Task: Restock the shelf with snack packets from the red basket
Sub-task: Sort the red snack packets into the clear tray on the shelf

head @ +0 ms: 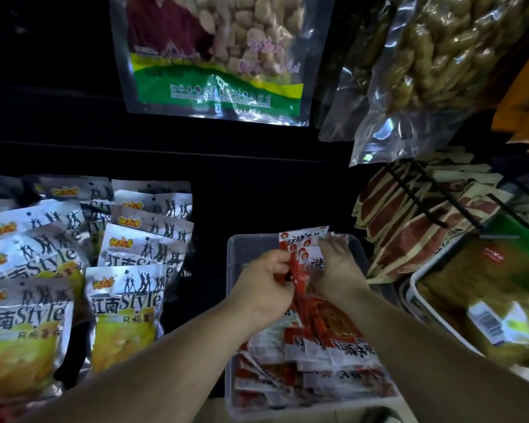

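A clear plastic bin (235,257) stands on the dark shelf and holds several small red-and-white snack packets (312,355). Both hands are over its far half, holding a small upright stack of the same red-and-white packets (303,248). My left hand (264,282) grips the stack's left edge with curled fingers. My right hand (338,267) presses flat against its right side, fingers pointing away from me. The red basket is out of view.
Silver-and-yellow chip bags (126,300) lie in rows on the left. Brown-and-cream packets (409,227) hang on black hooks at the right, above a white tray (416,285) of green-yellow packs. Large clear bags (217,56) hang overhead.
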`<state>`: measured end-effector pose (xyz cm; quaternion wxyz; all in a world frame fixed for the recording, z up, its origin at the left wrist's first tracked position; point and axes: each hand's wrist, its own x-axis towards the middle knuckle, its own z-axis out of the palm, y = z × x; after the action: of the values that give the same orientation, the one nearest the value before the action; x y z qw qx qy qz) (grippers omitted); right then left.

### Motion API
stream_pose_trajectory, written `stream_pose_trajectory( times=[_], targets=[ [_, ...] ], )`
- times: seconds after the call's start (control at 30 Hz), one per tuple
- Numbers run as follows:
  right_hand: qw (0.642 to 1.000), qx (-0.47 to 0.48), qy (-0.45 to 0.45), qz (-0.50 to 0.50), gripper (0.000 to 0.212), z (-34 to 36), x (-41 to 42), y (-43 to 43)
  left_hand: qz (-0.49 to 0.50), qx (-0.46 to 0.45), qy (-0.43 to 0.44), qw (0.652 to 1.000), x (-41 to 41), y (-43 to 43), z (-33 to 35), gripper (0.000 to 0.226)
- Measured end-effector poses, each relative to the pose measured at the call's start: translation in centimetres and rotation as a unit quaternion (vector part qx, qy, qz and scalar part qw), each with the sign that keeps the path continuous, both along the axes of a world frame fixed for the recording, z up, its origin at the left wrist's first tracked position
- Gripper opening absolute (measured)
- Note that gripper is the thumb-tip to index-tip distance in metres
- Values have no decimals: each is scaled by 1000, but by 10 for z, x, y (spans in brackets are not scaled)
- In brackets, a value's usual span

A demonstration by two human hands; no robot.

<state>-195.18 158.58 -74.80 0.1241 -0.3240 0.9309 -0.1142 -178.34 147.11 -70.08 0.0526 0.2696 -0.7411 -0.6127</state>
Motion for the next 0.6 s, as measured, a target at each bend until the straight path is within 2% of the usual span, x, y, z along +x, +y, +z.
stream_pose_trajectory(
  times=[0.1, 0.23, 0.47, 0.6],
  targets=[
    [998, 2, 63, 0, 61, -2, -6, 0, -9, -12, -19, 1000, 1, -2, -2, 51],
    [998, 12, 62, -16, 34, -1, -5, -1, -12, -13, -39, 999, 2, -5, -3, 54],
    [994, 12, 106, 5, 9, 6, -7, -4, -19, -25, -34, 999, 3, -3, -2, 52],
    [993, 27, 113, 28, 26, 15, -8, -2, -18, -27, -22, 999, 3, -6, -1, 48]
  ],
)
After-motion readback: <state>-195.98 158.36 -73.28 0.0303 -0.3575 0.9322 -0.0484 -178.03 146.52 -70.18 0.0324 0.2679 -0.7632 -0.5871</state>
